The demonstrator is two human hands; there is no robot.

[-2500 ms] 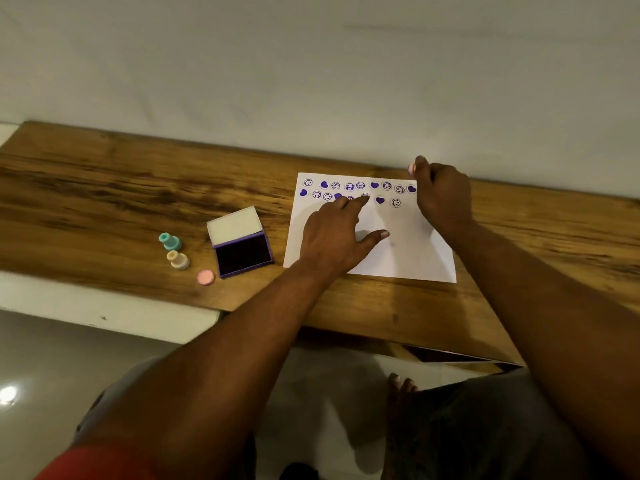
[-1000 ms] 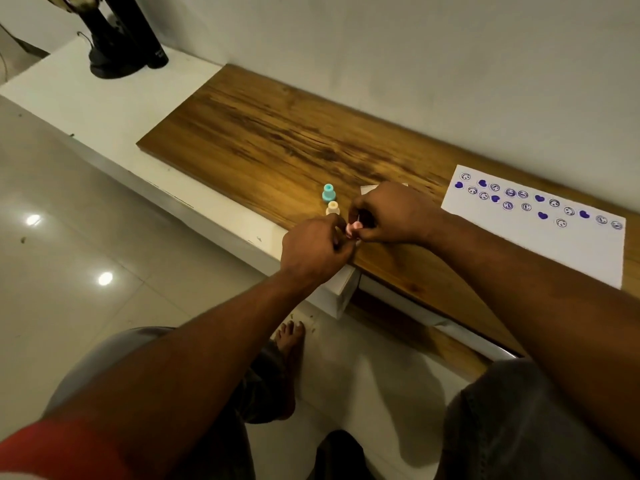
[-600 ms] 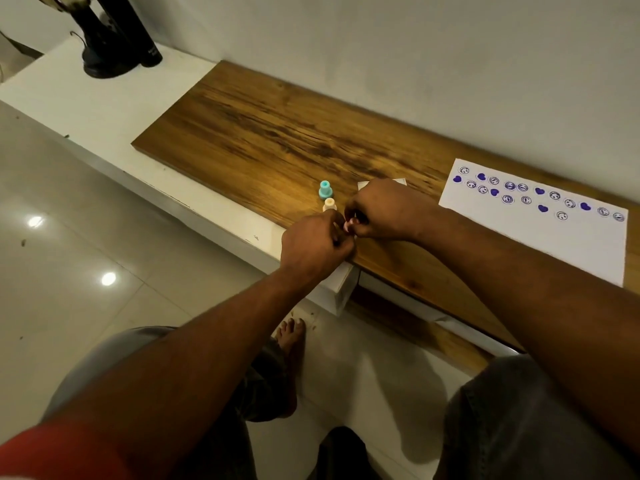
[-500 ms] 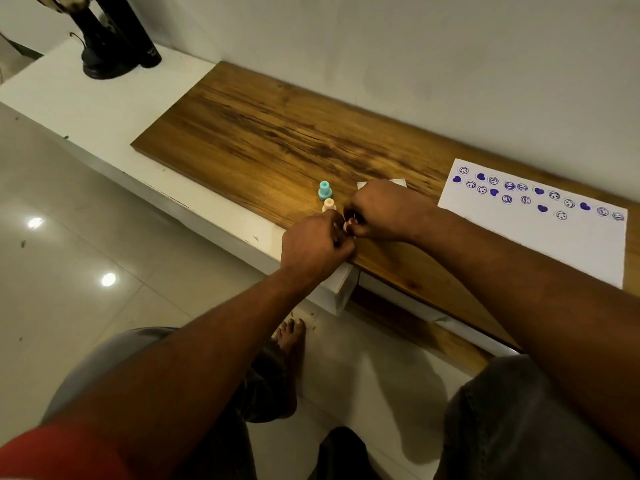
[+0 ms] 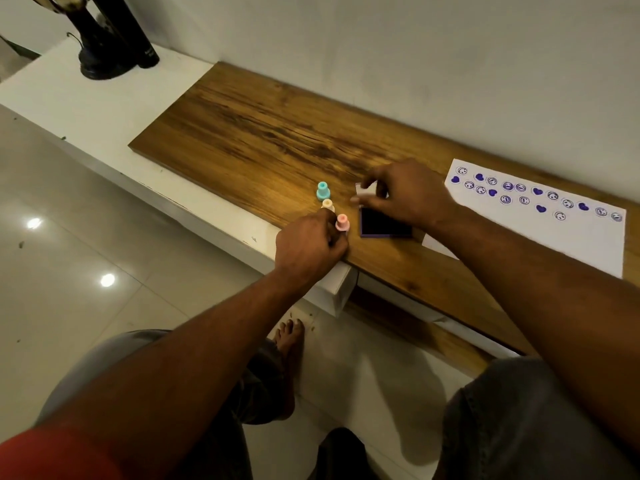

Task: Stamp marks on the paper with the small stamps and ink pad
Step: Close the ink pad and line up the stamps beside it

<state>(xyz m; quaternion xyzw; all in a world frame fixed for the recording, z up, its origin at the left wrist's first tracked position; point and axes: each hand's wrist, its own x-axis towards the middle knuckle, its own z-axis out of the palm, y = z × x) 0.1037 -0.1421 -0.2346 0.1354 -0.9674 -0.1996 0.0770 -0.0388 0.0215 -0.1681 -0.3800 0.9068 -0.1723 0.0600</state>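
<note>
Three small stamps stand near the front edge of the wooden board (image 5: 263, 133): teal stamp (image 5: 322, 190), cream stamp (image 5: 327, 204) and pink stamp (image 5: 342, 222). My left hand (image 5: 310, 245) is curled, its fingertips pinching the pink stamp low down. The ink pad (image 5: 384, 226) lies open just right of it, dark pad up. My right hand (image 5: 407, 195) reaches over the pad, thumb and fingers holding its raised white lid (image 5: 365, 190). The white paper (image 5: 554, 233) lies to the right with two rows of purple faces and hearts.
The board rests on a white ledge (image 5: 104, 105) against the wall. A dark lamp base and a black cylinder (image 5: 114, 39) stand at the ledge's far left. Tiled floor, my knees and a bare foot (image 5: 291, 344) are below.
My hands, joined around the pink stamp half a second ago, have parted. The pink stamp now stands on the board at my left fingertips. My right hand has moved right to the ink pad's lid.
</note>
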